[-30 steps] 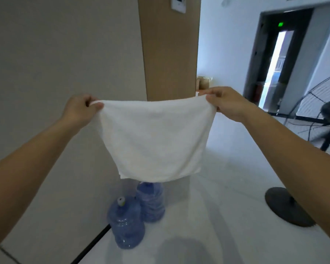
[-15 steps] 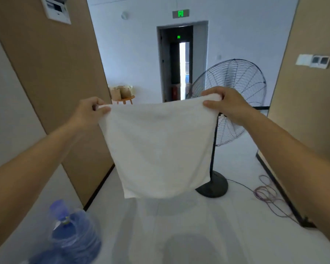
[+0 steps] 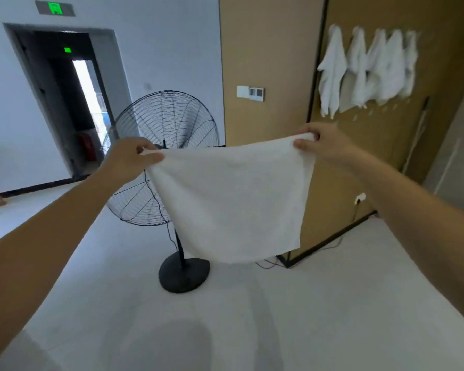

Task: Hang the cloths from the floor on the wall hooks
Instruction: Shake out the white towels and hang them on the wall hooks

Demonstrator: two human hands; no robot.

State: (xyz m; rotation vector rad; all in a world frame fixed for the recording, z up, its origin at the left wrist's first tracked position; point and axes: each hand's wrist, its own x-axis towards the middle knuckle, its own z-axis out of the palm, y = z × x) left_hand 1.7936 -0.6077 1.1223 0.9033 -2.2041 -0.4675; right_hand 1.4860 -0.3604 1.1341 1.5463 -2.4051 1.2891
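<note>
A white cloth (image 3: 233, 202) hangs spread out flat in front of me at chest height. My left hand (image 3: 130, 160) pinches its upper left corner and my right hand (image 3: 323, 141) pinches its upper right corner. On the tan wall panel at the upper right, several white cloths (image 3: 364, 73) hang side by side from hooks. A few small bare hooks (image 3: 371, 112) show in a lower row just beneath them.
A tall black pedestal fan (image 3: 164, 156) stands on the pale floor behind the cloth, its round base (image 3: 184, 274) near the middle. A cable (image 3: 268, 263) runs along the wall foot. A dark doorway (image 3: 73, 103) opens at the left.
My view has swung to the right, from the water bottles past the fan to the wall with the hung cloths. Both hands keep the cloth stretched between them.
</note>
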